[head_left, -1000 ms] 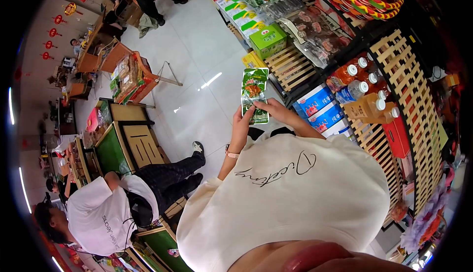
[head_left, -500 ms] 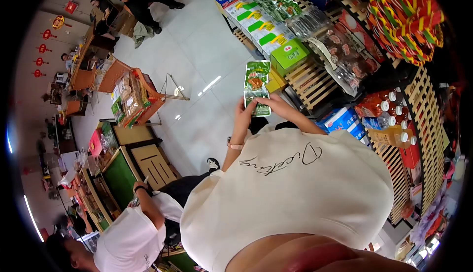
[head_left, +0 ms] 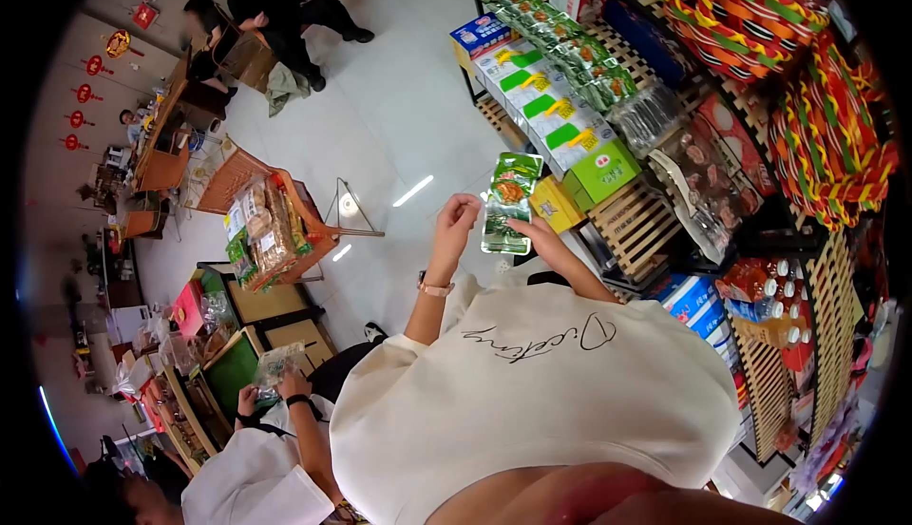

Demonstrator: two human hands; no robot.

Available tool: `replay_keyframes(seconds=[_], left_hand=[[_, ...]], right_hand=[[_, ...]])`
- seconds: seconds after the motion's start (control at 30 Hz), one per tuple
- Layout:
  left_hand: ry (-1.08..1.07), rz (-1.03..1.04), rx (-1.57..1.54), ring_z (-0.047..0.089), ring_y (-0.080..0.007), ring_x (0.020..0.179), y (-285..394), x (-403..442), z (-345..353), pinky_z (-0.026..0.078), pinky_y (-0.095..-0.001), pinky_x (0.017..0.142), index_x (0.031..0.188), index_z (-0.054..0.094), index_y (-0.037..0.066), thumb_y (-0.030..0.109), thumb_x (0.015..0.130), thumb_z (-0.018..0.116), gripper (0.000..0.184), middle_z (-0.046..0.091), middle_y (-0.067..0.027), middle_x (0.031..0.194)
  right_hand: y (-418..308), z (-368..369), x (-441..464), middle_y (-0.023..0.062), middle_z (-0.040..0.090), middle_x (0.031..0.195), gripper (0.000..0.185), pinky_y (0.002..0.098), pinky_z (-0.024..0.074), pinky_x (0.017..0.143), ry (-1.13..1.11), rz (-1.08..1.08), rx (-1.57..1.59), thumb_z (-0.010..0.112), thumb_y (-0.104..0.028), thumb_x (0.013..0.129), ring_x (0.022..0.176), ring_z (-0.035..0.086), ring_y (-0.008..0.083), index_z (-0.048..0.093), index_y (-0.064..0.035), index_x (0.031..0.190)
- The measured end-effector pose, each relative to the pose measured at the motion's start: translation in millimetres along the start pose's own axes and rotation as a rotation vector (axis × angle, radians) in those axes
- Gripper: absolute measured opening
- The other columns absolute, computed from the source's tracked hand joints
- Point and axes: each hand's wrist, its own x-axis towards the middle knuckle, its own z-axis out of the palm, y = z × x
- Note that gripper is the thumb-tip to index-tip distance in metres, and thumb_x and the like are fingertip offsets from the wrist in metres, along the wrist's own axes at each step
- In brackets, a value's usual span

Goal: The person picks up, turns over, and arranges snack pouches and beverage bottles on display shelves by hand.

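A green snack packet (head_left: 512,188) with a picture of food on its front is upright before my chest. My right hand (head_left: 541,236) grips its lower right edge, thumb across the front. Just left of the packet, and apart from it, is my left hand (head_left: 458,219); its fingers are curled closed and nothing shows in them. A watch and a pink band circle my left wrist.
At the right, a slatted shelf (head_left: 632,230) bears a green box (head_left: 600,172), rows of green packets (head_left: 560,36) and bottles (head_left: 765,306). A wicker chair (head_left: 302,213) piled with bagged food stands left. A co-worker in white (head_left: 252,477) holds a clear package (head_left: 281,363) at lower left.
My left hand has come off the packet and moved left, while my right hand keeps hold. The co-worker has raised a clear package. The view has shifted.
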Motion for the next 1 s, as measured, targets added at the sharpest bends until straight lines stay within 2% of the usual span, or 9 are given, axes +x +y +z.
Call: replay_keyframes(seconds=[0.17,0.27,0.4,0.47,0.5,0.63,0.7,0.87,1.0], left_hand=[[-0.089,0.151,-0.032,0.035,-0.0048,0.057,57.2,62.0,-1.7,0.031,-0.0182,0.056,0.092,0.054,0.004,0.015,0.084,0.050,0.014,0.044,0.0037,0.067],[-0.377,0.077,-0.342,0.032,-0.0062,0.052,105.9,86.6,-4.0,0.031,-0.0199,0.057,0.109,0.049,0.001,0.008,0.082,0.049,0.028,0.035,0.0063,0.054],[-0.482,0.500,-0.028,0.029,-0.0082,0.046,162.4,113.9,1.4,0.029,-0.0227,0.051,0.127,0.031,-0.002,-0.001,0.075,0.053,0.056,0.031,0.0047,0.049],[-0.611,0.860,0.209,0.028,-0.0093,0.046,188.9,143.2,5.8,0.029,-0.0244,0.049,0.131,0.022,-0.003,-0.004,0.072,0.055,0.067,0.031,0.0033,0.050],[-0.717,0.975,0.177,0.030,-0.0109,0.044,204.2,158.6,9.1,0.029,-0.0262,0.047,0.134,0.012,0.003,-0.003,0.071,0.058,0.078,0.031,0.0022,0.048],[-0.839,1.179,-0.225,0.037,-0.0106,0.041,249.3,219.9,27.5,0.029,-0.0248,0.044,0.128,0.026,-0.007,-0.003,0.068,0.059,0.069,0.041,0.0013,0.049],[-0.825,1.187,-0.250,0.035,-0.0095,0.040,251.6,253.8,33.4,0.028,-0.0246,0.044,0.128,0.024,-0.008,-0.004,0.068,0.058,0.069,0.041,0.0014,0.048],[-0.595,0.503,0.205,0.039,-0.0071,0.051,186.4,342.5,45.6,0.033,-0.0240,0.049,0.122,0.042,0.005,0.012,0.079,0.056,0.046,0.047,0.0012,0.063],[-0.440,0.152,0.332,0.046,-0.0052,0.066,91.5,401.8,24.4,0.037,-0.0192,0.057,0.112,0.049,0.000,0.015,0.082,0.054,0.034,0.054,0.0000,0.075]], right_hand=[[-4.1,-9.9,42.6,0.0034,0.060,0.089,0.030,0.0203,0.0435,0.069,0.055,0.035,0.037,0.053,-0.023,0.083,0.077,0.056,0.0088,0.055,0.0015,0.100],[-28.0,-11.3,73.7,0.0031,0.060,0.090,0.031,0.0202,0.0432,0.069,0.076,0.047,0.023,0.055,-0.022,0.082,0.078,0.056,0.0084,0.054,0.0010,0.102],[-29.4,-24.5,141.6,0.0038,0.059,0.091,0.031,0.0214,0.0426,0.072,0.045,0.059,0.103,0.055,-0.022,0.082,0.081,0.056,0.0091,0.054,0.0001,0.104],[-34.4,-33.6,177.2,0.0038,0.059,0.093,0.030,0.0221,0.0421,0.074,-0.018,-0.015,0.138,0.055,-0.022,0.082,0.083,0.055,0.0091,0.055,0.0005,0.102],[-43.4,-40.4,197.1,0.0037,0.059,0.093,0.030,0.0222,0.0418,0.074,-0.006,-0.039,0.104,0.054,-0.022,0.083,0.083,0.055,0.0090,0.055,0.0006,0.102],[-127.1,-32.4,223.9,0.0032,0.059,0.093,0.031,0.0223,0.0409,0.076,0.182,-0.056,-0.113,0.054,-0.023,0.083,0.085,0.054,0.0091,0.056,0.0006,0.102],[-153.1,-30.8,236.8,0.0030,0.059,0.092,0.033,0.0228,0.0409,0.077,0.314,-0.122,0.012,0.055,-0.023,0.082,0.086,0.054,0.0102,0.054,0.0010,0.104],[-150.4,-78.2,279.0,0.0058,0.057,0.098,0.036,0.0252,0.0391,0.081,0.331,-0.064,0.038,0.054,-0.025,0.082,0.092,0.051,0.0120,0.052,0.0020,0.106],[-149.7,-96.0,291.3,0.0033,0.054,0.106,0.036,0.0239,0.0343,0.085,0.311,-0.163,0.033,0.053,-0.025,0.083,0.095,0.048,0.0113,0.051,-0.0002,0.110]])
